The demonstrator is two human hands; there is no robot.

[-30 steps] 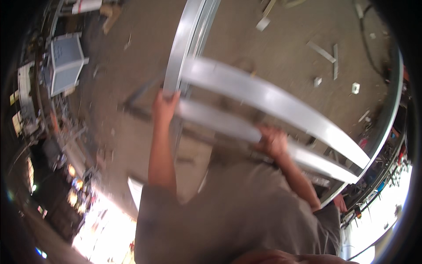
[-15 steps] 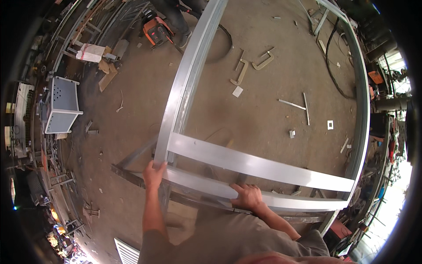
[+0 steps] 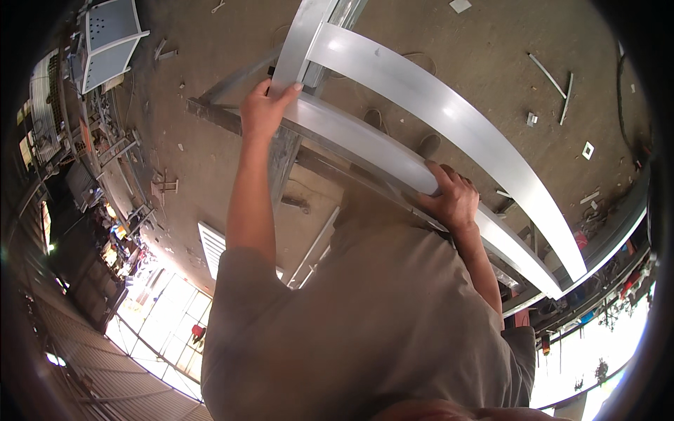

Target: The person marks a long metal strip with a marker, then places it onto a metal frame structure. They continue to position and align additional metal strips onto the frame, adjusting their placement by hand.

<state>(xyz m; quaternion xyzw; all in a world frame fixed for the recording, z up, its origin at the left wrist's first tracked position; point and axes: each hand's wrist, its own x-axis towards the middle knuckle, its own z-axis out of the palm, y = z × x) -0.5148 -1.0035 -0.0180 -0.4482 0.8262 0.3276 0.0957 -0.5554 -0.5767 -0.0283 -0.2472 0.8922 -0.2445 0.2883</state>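
Note:
A silvery metal frame lies in front of me, with a left side rail (image 3: 303,38), a near bar (image 3: 365,131) and a second crossbar (image 3: 449,112) beyond it. My left hand (image 3: 264,112) grips the frame's near left corner, thumb on the top face and fingers over the outer edge. Farther right, my right hand (image 3: 455,198) is closed around the near bar, its fingers over the top. The undersides of both grips are hidden. Below the frame stands a dark steel support (image 3: 214,116), partly covered by the bars.
A grey panelled box (image 3: 112,43) stands at the far left. Metal offcuts (image 3: 551,78) and a square white piece (image 3: 587,150) lie on the floor inside the frame. A white slatted panel (image 3: 212,243) is beside my left arm.
My view has swung downward and toward me, so the frame's far part, the clamps and the other person have left the picture. Both hands keep their hold on the frame.

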